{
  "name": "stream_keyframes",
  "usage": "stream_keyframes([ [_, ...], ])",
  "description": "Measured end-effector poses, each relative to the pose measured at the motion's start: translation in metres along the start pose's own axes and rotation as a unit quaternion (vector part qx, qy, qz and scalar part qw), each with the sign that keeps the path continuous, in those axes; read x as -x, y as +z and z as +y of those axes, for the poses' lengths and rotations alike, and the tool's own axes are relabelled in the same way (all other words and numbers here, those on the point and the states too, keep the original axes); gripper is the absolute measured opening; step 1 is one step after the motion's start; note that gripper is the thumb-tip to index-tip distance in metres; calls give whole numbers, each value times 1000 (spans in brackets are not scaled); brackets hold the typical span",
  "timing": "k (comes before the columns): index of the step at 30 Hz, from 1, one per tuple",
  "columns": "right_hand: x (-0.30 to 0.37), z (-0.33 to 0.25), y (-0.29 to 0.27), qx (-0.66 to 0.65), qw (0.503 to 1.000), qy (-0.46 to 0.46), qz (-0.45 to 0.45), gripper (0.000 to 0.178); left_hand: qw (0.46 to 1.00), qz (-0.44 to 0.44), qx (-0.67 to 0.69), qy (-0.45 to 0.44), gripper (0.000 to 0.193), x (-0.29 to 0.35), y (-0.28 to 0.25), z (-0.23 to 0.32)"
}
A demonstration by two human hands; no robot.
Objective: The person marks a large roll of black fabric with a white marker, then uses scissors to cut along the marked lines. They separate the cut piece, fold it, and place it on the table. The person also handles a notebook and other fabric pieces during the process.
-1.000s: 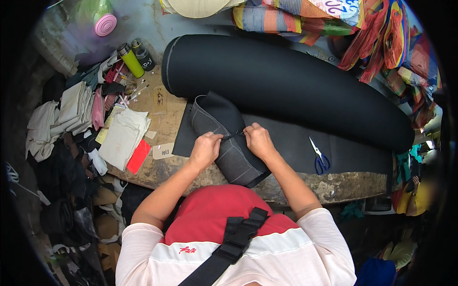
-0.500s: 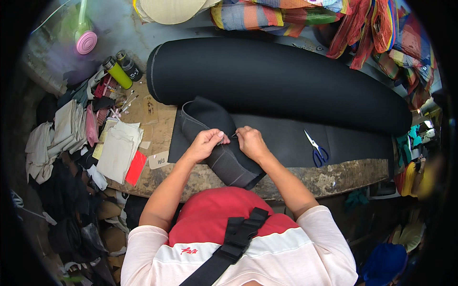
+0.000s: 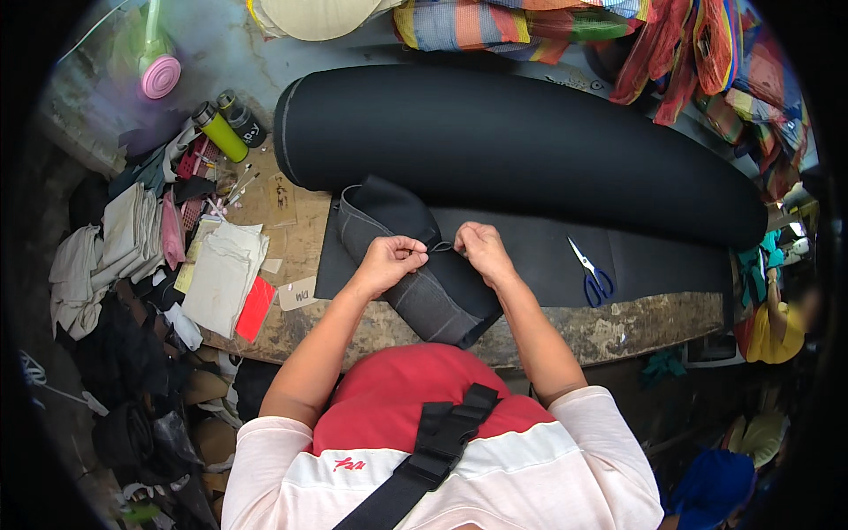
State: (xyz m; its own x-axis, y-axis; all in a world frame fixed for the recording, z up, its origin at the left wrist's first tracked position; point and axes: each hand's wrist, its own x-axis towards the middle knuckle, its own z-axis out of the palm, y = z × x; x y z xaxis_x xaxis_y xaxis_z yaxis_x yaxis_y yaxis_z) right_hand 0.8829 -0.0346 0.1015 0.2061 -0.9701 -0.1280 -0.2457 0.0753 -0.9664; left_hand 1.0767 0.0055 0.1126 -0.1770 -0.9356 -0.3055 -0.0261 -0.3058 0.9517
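A rolled bundle of dark fabric (image 3: 428, 305) with grey stitched edges lies on the table in front of me. Over its middle, a thin grey cord (image 3: 442, 246) makes a small loop between my hands. My left hand (image 3: 393, 263) pinches the cord with thumb and fingertips at the bundle's top. Just to the right, my right hand (image 3: 484, 252) is closed on the cord's other side, fingers curled in. Beneath the bundle spreads a flat black sheet (image 3: 543, 261). Scissors (image 3: 590, 274) with dark blue handles rest on that sheet, right of my right hand.
A large black fabric roll (image 3: 521, 155) lies across the table's back. Left are folded pale cloths (image 3: 225, 274), a red card (image 3: 255, 309), a yellow-green bottle (image 3: 221, 132) and a pink round object (image 3: 161, 78). Checked mesh bags (image 3: 477, 28) hang behind. Far right is a person in yellow (image 3: 777, 334).
My right hand has moved slightly right and up, away from the left hand, and a cord loop now shows between them. At far right, a person's arm has come into view.
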Motion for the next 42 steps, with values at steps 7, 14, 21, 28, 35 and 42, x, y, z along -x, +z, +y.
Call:
stream_keyframes([
  [7, 8, -2, 6, 214, 974, -80, 0, 30, 998, 40, 32, 23, 18, -3, 2, -6],
  [14, 8, -25, 12, 157, 987, -36, -14, 27, 998, 53, -2, 27, 14, -6, 5, -8],
  [21, 4, -58, 29, 179, 977, -94, -74, 26, 972, 50, -221, 60, 12, -8, 3, -3],
  [28, -1, -24, 18, 52, 982, -115, -139, 53, 991, -14, -123, 40, 16, -7, -3, 6],
  [35, 6, 1, 24, -75, 984, -111, -120, 56, 999, 33, 5, 20, 19, -7, 0, -4],
  [42, 11, 4, 42, -181, 978, -100, -37, 31, 993, 107, 51, 30, 11, -12, 6, -9],
])
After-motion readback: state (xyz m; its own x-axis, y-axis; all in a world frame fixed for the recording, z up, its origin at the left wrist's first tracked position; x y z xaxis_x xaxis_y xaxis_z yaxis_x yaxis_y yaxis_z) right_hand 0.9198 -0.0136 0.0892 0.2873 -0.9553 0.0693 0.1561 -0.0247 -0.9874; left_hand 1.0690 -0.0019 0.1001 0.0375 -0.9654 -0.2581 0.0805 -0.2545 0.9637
